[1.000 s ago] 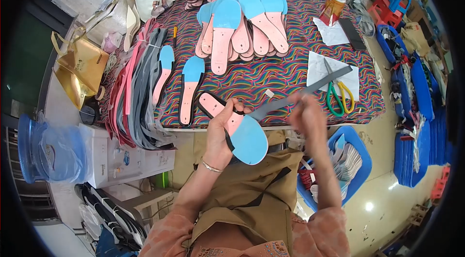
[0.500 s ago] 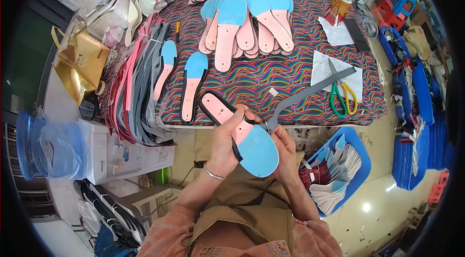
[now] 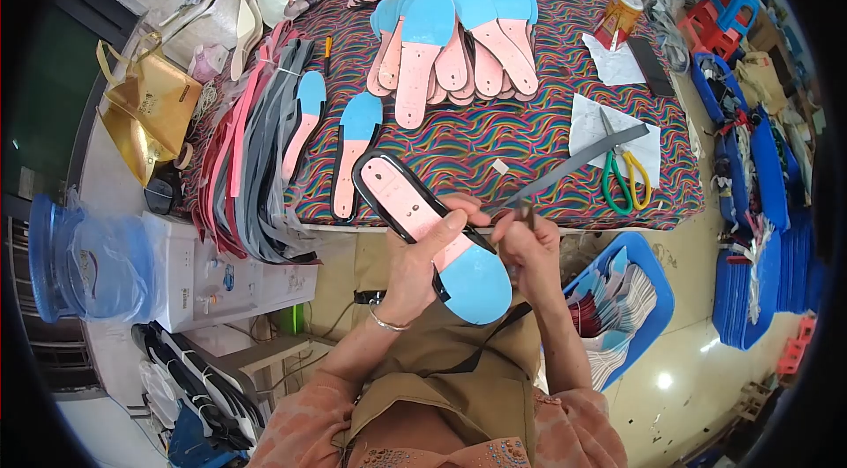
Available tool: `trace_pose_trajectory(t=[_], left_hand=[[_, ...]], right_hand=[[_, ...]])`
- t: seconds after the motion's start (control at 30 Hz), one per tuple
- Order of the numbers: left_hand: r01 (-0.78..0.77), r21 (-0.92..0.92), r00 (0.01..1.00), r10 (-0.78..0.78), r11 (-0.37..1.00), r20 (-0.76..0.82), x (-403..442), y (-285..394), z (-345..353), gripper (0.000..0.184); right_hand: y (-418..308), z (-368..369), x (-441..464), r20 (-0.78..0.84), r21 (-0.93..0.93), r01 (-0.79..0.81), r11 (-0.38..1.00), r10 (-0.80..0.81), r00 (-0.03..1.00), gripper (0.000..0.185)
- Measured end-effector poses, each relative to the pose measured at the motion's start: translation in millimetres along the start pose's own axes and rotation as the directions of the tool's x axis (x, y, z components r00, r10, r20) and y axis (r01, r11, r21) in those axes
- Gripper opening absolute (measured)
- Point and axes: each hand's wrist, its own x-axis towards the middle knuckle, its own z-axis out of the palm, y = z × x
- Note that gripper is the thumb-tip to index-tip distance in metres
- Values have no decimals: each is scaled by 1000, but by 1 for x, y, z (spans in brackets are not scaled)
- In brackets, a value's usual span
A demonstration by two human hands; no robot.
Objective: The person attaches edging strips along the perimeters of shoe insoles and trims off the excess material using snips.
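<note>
The left hand (image 3: 415, 269) is closed around the middle of a flat pink-and-blue shoe insole (image 3: 463, 265), with the thumb lying on top. This insole is held in the air at the near edge of the counter (image 3: 459, 143), which is covered with a colourful wavy cloth; the pink heel points up and to the left, the blue toe part points down toward the person. A narrow black edging (image 3: 360, 181) goes around the heel and down both sides, and one end of it stands at the side of the blue part.

The right hand (image 3: 532, 254) is just beside the insole, its fingers curled nearly closed on a small dark narrow object (image 3: 528, 216), too blurred to name. Near these fingers begins a long flat grey strip (image 3: 573, 166); I cannot tell if they grip it. Its far end lies across the scissors with green and yellow handles (image 3: 606, 177), on a white paper sheet (image 3: 587, 119).

To the left lie two edged insoles (image 3: 359, 119), and behind is a pile of insoles (image 3: 430, 22).
</note>
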Motion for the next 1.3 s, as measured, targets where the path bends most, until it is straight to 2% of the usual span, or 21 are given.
trace_pose_trajectory(t=[0.03, 0.07, 0.13, 0.3, 0.37, 0.43, 0.5, 0.6, 0.67, 0.7, 0.77, 0.8, 0.83, 0.87, 0.9, 0.97, 1.03, 1.07, 1.17, 1.27, 1.3], left_hand=[[-78, 58, 997, 76, 995, 33, 0, 1, 1, 16], [-81, 58, 996, 79, 995, 31, 0, 0, -1, 16], [-173, 125, 982, 162, 977, 95, 1, -3, -7, 14], [-198, 136, 975, 182, 971, 126, -1, -3, -6, 13], [-199, 114, 976, 187, 973, 110, 2, -6, -4, 12], [-324, 184, 938, 290, 928, 191, 7, -12, -10, 12], [-328, 214, 936, 284, 920, 209, 6, -16, -10, 12], [-349, 247, 930, 302, 904, 210, 5, -18, -11, 12], [-357, 251, 930, 318, 900, 184, 4, -18, -12, 11], [-327, 242, 942, 294, 914, 161, 4, -18, -13, 11], [-296, 231, 953, 270, 927, 137, 5, -18, -13, 10], [-275, 159, 957, 253, 948, 142, 7, -19, -14, 10], [-253, 85, 959, 239, 964, 150, 11, -20, -14, 10], [-255, 83, 959, 240, 963, 151, 16, -23, -17, 10], [-296, 48, 928, 275, 954, 250, 21, -27, -20, 11], [-328, 12, 888, 304, 945, 346, 22, -31, -19, 12], [-242, -55, 929, 247, 969, 274, 20, -34, -11, 25], [-241, -55, 929, 247, 969, 277, 21, -35, -11, 25], [-216, -104, 917, 238, 971, 319, 22, -37, -15, 24], [-185, -139, 922, 221, 973, 319, 19, -33, -15, 18], [-81, -57, 967, 92, 995, 237, 15, -24, -12, 17]], right_hand=[[-7, 9, 2, 18, -295, 82, 952, -80, 997, 5], [-11, 10, 0, 21, -295, 82, 952, -80, 997, 5], [-15, 11, -3, 279, -693, 341, 635, -200, 939, 10], [-12, 15, -14, 281, -671, 385, 634, -263, 923, 15], [-1, 11, -19, 118, -547, 219, 808, -185, 976, 16], [-3, 14, -21, 66, -465, 152, 872, -137, 988, 17], [-4, 18, -22, 18, -370, 84, 925, -83, 996, 19], [-5, 22, -19, -11, -365, 114, 924, -127, 992, 19], [-2, 22, -20, 102, -713, 299, 635, -328, 939, 17], [-1, 23, -21, 100, -712, 298, 635, -328, 939, 17], [0, 25, -23, -41, -297, 82, 951, -98, 994, 16], [5, 25, -24, -41, -298, 80, 951, -97, 994, 16], [15, 22, -24, -37, -10, 70, 997, -71, 997, 15], [20, 22, -25, -27, 279, 52, 959, -46, 999, 14], [20, 24, -27, -28, 279, 52, 959, -46, 999, 14], [21, 27, -31, 29, 611, -193, 768, 222, 975, 18], [30, 23, -34, 82, 632, -269, 727, 282, 956, 22], [33, 22, -33, 140, 643, -343, 684, 335, 932, 26], [40, 29, -34, 130, 684, -367, 630, 390, 912, 29], [50, 27, -35, 66, 644, -286, 709, 321, 945, 21], [50, 25, -31, 73, 640, -290, 712, 319, 945, 21]])
